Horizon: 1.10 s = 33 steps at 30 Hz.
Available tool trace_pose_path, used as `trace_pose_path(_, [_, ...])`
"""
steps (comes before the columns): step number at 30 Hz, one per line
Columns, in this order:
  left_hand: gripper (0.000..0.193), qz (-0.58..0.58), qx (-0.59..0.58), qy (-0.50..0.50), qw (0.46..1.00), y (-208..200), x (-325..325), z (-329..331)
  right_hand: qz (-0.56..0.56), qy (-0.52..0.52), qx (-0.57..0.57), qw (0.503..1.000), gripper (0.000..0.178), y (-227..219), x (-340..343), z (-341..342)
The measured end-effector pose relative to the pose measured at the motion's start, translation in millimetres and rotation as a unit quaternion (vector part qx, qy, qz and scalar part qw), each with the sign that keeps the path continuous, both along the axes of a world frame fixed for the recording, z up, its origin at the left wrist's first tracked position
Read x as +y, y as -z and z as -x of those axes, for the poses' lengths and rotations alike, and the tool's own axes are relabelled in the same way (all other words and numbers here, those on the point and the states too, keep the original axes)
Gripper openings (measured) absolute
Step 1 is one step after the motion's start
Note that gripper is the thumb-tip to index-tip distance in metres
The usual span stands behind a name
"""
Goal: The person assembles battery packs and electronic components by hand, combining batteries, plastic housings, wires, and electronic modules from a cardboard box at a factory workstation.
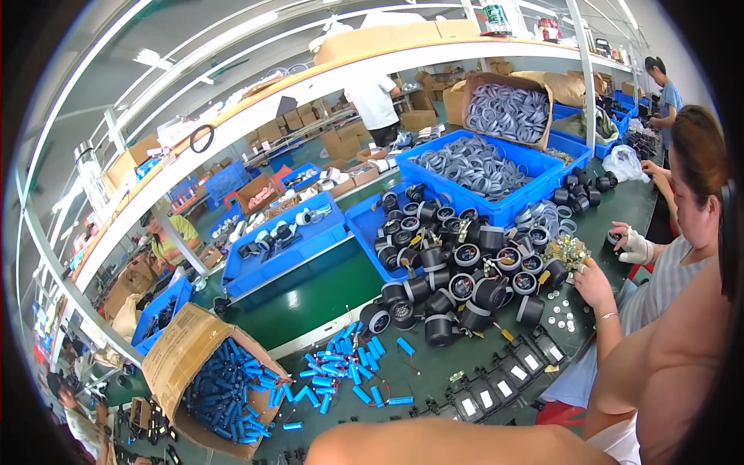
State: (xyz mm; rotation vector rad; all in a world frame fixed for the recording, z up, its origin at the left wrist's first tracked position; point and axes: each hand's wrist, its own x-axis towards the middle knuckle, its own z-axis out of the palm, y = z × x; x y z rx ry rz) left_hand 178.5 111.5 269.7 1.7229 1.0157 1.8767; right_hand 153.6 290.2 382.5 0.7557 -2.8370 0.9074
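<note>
Neither my left hand nor my right hand is in the picture. A bare bent arm (434, 446) fills part of the lower edge, its hand out of frame; I cannot tell which side it is. Nearest above it lies a row of flat black housings (508, 391) with white labels. Left of these, blue cylindrical battery cells (325, 381) with thin red leads lie loose on the dark green table. More spill from a tipped cardboard box (164, 380). Behind the housings, black round cups (490, 294) with pale rims are heaped, some showing wires inside.
At right, another person's bare hand (593, 287) and white-gloved hand (637, 246) work beside the heap, near small white discs (570, 325). A blue bin (496, 211) of grey rings and another blue tray (294, 267) stand behind. A shelf (325, 74) spans overhead.
</note>
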Motion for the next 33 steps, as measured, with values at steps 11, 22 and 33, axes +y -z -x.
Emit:
trace_pose_path(11, [0.013, 0.036, 0.007, 0.135, 0.99, 36.5, 11.4, -0.7, -0.035, 0.003, -0.111, 0.993, 0.036, -5.2, -11.2, 5.2])
trace_pose_path(22, [0.013, 0.087, -0.025, 0.252, 0.964, 86.8, 8.9, -24.4, -0.051, -0.021, -0.25, 0.967, 0.03, 13.4, -16.7, 7.9])
trace_pose_path(33, [0.015, 0.084, -0.065, 0.274, 0.956, 158.7, 0.7, -58.9, -0.154, -0.057, -0.529, 0.833, 0.025, 76.0, -36.1, 27.8])
